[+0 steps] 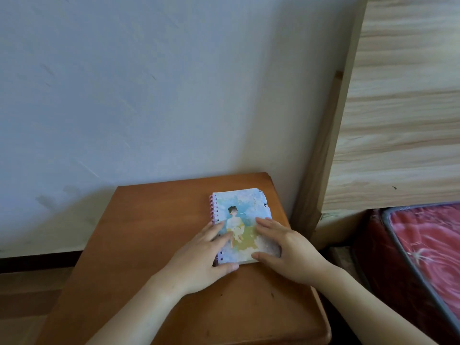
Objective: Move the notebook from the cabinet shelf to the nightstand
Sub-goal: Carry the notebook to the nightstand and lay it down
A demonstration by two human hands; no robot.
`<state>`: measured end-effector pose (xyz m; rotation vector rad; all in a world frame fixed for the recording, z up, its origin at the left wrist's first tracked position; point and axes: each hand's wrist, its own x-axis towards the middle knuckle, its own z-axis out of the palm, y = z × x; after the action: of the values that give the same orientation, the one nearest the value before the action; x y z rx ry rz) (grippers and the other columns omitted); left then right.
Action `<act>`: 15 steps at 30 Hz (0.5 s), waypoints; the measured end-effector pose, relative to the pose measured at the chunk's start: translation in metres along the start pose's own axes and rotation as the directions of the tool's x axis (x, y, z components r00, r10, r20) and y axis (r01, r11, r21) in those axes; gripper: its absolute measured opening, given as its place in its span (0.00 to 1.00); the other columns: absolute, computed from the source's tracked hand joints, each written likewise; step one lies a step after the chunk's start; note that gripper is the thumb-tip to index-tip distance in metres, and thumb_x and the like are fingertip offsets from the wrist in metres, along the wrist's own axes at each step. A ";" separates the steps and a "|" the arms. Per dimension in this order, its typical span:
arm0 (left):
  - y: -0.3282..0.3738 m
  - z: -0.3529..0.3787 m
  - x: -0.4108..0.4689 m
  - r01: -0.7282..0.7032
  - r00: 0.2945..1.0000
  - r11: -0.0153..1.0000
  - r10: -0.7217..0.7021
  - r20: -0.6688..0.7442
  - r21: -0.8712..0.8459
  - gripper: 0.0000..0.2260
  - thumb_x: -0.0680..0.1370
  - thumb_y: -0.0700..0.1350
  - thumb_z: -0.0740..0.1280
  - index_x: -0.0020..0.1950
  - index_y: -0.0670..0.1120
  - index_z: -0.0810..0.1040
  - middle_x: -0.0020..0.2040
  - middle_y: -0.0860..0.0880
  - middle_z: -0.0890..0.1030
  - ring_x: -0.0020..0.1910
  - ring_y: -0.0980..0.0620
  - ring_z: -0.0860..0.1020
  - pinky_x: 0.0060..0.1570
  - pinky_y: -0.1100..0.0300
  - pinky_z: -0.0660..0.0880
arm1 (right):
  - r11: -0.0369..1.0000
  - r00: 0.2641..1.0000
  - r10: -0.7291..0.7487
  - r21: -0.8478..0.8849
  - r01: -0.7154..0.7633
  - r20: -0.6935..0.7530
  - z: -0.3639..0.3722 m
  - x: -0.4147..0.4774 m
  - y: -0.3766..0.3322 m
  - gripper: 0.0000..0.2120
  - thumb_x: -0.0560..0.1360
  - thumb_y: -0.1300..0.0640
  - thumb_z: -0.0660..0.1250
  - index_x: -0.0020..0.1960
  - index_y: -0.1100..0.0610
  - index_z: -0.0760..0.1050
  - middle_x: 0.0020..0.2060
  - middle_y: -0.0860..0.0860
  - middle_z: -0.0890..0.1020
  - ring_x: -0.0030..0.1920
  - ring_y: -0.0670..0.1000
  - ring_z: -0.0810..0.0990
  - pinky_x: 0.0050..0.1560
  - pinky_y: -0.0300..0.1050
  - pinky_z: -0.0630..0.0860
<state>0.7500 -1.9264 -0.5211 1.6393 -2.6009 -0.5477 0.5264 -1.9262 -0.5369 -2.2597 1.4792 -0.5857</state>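
Observation:
A small spiral notebook (pixel 242 210) with a pale blue illustrated cover and pink coil lies flat on the brown wooden nightstand (pixel 154 235), near its back right corner. My left hand (pixel 201 260) rests on the notebook's lower left part, fingers over the coil edge and thumb at the bottom edge. My right hand (pixel 288 250) lies on its lower right part, fingers spread on the cover, thumb along the bottom edge. Both hands touch the notebook while it rests on the top. The cabinet shelf is out of view.
A pale wall (pixel 149 95) stands right behind the nightstand. A light wooden headboard (pixel 398 120) rises at the right, with a red mattress (pixel 428 245) below it. A narrow gap separates nightstand and bed. Wooden floor (pixel 27 302) shows at the left.

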 end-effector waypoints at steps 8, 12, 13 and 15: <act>0.009 0.004 0.006 0.006 1.000 0.998 -0.005 -0.017 0.055 0.28 0.78 0.59 0.55 0.75 0.55 0.50 0.77 0.55 0.44 0.75 0.56 0.42 0.71 0.53 0.58 | 0.999 1.000 0.001 -0.032 -0.002 -0.026 0.009 -0.004 0.004 0.34 0.71 0.42 0.67 0.72 0.53 0.60 0.73 0.44 0.58 0.73 0.43 0.52 0.68 0.32 0.46; 0.016 0.001 0.027 0.034 0.999 0.995 -0.032 -0.025 0.089 0.28 0.78 0.59 0.55 0.75 0.54 0.51 0.77 0.54 0.46 0.75 0.55 0.43 0.70 0.52 0.61 | 0.998 0.999 0.049 -0.047 -0.050 -0.018 0.002 0.009 0.012 0.31 0.73 0.45 0.65 0.72 0.54 0.60 0.74 0.46 0.57 0.74 0.45 0.51 0.69 0.36 0.49; 0.017 -0.001 0.034 0.032 0.999 0.994 -0.028 -0.039 0.102 0.27 0.78 0.59 0.55 0.75 0.54 0.53 0.77 0.54 0.48 0.75 0.55 0.45 0.69 0.52 0.61 | 0.997 0.998 0.061 -0.049 -0.061 -0.011 -0.001 0.014 0.013 0.30 0.74 0.45 0.65 0.72 0.54 0.60 0.74 0.47 0.57 0.74 0.46 0.51 0.70 0.37 0.50; 0.017 -0.007 0.048 0.019 0.997 0.992 -0.010 -0.070 0.126 0.26 0.78 0.58 0.56 0.74 0.54 0.56 0.77 0.53 0.52 0.75 0.54 0.49 0.69 0.53 0.61 | 0.995 0.997 0.076 -0.069 -0.074 0.016 -0.006 0.025 0.016 0.29 0.75 0.47 0.64 0.72 0.55 0.61 0.74 0.49 0.57 0.74 0.49 0.52 0.71 0.41 0.52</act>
<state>0.7151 -1.9641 -0.5179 1.6808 -2.6251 -0.3258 0.5199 -1.9562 -0.5366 -2.2431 1.5902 -0.4976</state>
